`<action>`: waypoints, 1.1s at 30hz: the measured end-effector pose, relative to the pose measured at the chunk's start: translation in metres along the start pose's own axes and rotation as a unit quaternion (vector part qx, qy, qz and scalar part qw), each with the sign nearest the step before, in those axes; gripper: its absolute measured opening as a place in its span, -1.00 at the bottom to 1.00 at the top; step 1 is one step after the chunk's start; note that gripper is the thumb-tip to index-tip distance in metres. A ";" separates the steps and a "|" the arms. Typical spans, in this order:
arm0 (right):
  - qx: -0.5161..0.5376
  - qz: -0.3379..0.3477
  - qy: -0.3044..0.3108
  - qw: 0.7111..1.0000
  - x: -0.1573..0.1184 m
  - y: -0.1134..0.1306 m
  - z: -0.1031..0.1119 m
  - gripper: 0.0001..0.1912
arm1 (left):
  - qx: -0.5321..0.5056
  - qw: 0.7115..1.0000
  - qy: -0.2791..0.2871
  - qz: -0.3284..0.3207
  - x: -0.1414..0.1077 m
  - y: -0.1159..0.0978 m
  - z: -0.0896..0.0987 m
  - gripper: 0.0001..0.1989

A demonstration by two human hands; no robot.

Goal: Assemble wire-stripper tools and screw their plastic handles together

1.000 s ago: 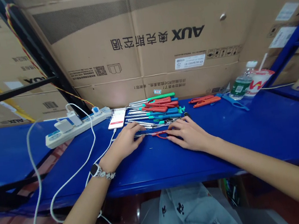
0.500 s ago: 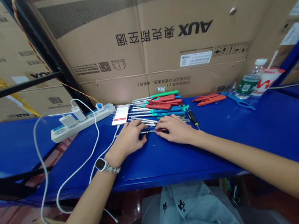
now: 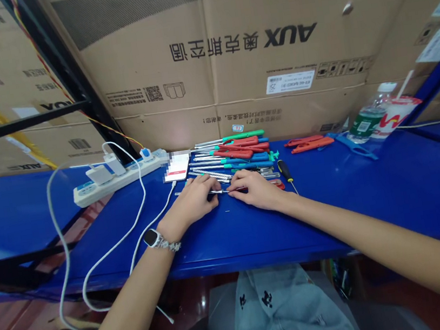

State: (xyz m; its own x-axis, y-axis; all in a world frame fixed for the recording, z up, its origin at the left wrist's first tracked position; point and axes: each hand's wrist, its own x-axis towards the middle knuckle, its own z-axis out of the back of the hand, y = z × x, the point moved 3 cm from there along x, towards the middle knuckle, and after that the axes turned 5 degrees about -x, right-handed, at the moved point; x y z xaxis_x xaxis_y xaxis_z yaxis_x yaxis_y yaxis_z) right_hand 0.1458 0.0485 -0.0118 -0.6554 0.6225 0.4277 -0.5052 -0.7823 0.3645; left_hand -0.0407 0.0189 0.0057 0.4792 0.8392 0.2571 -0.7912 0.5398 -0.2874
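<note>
Low over the blue table, both hands are closed on one long-necked lighter point(image 3: 277, 183), with its metal tube point(image 3: 219, 191) to the left and its red handle to the right. My left hand point(image 3: 196, 196) pinches the tube, and its far end pokes out beyond that hand. Gripping the red front part, my right hand point(image 3: 254, 188) hides most of the handle. Just behind the hands lies a row of similar lighters point(image 3: 243, 153) with red, green and blue handles, tubes pointing left. A black and yellow screwdriver point(image 3: 284, 170) rests to the right of my right hand.
A phone point(image 3: 177, 165) and a white power strip point(image 3: 123, 177) with cables are at the left. Orange-red handle pieces point(image 3: 310, 144), a blue strap-like item point(image 3: 356, 147), a bottle point(image 3: 367, 121) and a cup point(image 3: 395, 117) stand or lie at the right. Cardboard point(image 3: 224, 17) walls the back.
Both hands stay closed on the lighter, with only a slight shift. More of its red handle end shows right of my right hand. The view has tilted a little.
</note>
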 end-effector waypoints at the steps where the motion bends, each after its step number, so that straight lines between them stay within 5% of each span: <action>1: -0.001 0.001 -0.001 1.000 0.000 -0.001 0.000 -0.87 | -0.015 1.000 -0.001 -0.005 0.000 0.001 -0.001 -0.83; 11: 0.008 0.009 -0.006 1.000 -0.001 -0.003 -0.001 -0.86 | -0.117 0.991 -0.030 -0.062 0.003 0.009 -0.012 -0.80; 19: 0.010 0.002 -0.027 1.000 -0.002 0.001 -0.001 -0.84 | -0.063 0.992 -0.043 -0.102 0.002 0.011 -0.016 -0.77; 33: 0.011 0.002 -0.036 0.999 -0.002 -0.001 -0.002 -0.88 | -0.018 0.996 -0.042 -0.071 0.002 0.010 -0.014 -0.77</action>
State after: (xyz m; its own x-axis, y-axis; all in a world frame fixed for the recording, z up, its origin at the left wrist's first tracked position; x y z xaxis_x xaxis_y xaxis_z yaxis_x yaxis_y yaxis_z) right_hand 0.1466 0.0483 -0.0144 -0.6143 0.6204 0.4875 -0.4902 -0.7843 0.3803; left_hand -0.0422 0.0266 -0.0097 0.5501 0.7468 0.3737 -0.7032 0.6556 -0.2750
